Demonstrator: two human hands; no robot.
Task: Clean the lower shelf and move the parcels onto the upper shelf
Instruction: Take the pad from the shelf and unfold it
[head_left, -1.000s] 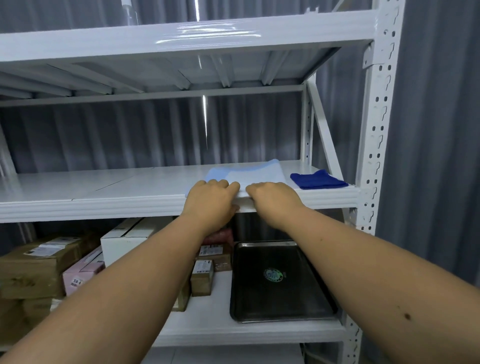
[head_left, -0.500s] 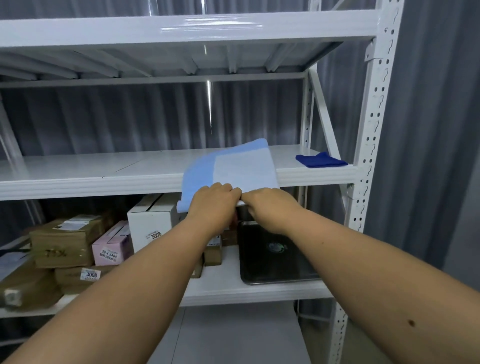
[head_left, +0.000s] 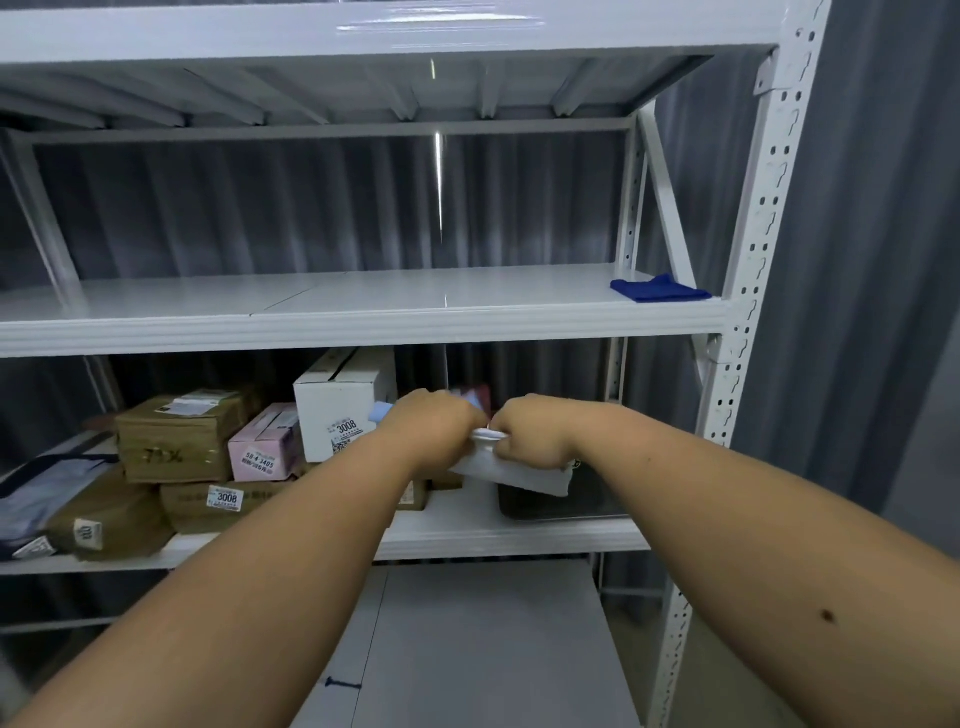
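My left hand (head_left: 434, 428) and my right hand (head_left: 535, 434) are closed side by side on a light blue and white cloth (head_left: 511, 475), held in front of the lower shelf (head_left: 509, 538). The cloth hangs below my right hand. Several parcels stand on the lower shelf's left half: a white box (head_left: 343, 402), a pink box (head_left: 265, 441), and brown cartons (head_left: 176, 441). The upper shelf (head_left: 363, 312) holds only a folded dark blue cloth (head_left: 658, 289) at its right end.
A dark metal tray (head_left: 597, 499) lies on the lower shelf's right side, partly behind the cloth. A perforated white upright (head_left: 748, 312) frames the rack's right edge. A grey curtain hangs behind. A low white surface (head_left: 493, 649) is underneath.
Both hands have pulled the light blue cloth off the upper shelf and lowered it to the lower shelf's level. The view has backed off from the rack.
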